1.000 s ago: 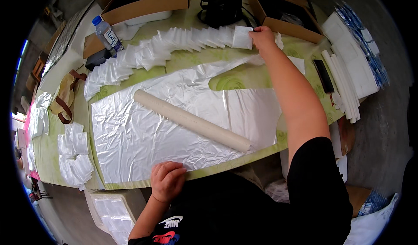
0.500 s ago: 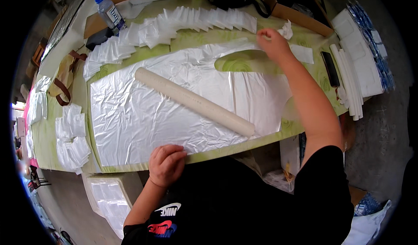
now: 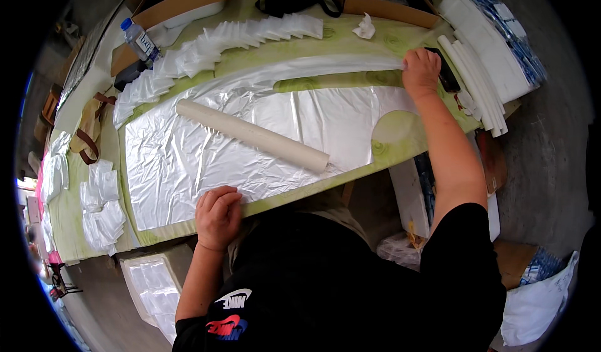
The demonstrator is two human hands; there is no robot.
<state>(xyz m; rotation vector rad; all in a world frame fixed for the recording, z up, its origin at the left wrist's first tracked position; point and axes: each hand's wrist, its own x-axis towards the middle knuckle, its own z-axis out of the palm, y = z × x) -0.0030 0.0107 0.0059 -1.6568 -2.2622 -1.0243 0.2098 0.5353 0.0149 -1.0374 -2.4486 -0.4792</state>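
A thin, shiny white plastic sheet [image 3: 169,183] with cut-out openings lies spread over the table. From its far side a long narrow strip [image 3: 350,64] of the same film runs to the right. My right hand [image 3: 421,73] grips that strip's end with closed fingers, close beside a black phone [image 3: 446,70]. Diagonally across the sheet rests a beige tube [image 3: 253,134], touched by neither hand. My left hand [image 3: 218,217] is at the table's front edge, fingers curled by the sheet's near border; whether film is pinched in them is hidden.
Folded clear plastic packets [image 3: 219,42] form an overlapping row along the back, near a blue-capped bottle [image 3: 141,40]. More packets [image 3: 101,211] lie at left. White rolls [image 3: 474,86] and a crumpled tissue [image 3: 364,26] are at right. Cardboard boxes [image 3: 388,6] stand behind.
My right hand has moved right and a little nearer, and the strip now stretches out to it. My left hand stays by the near border. The whole view has shifted.
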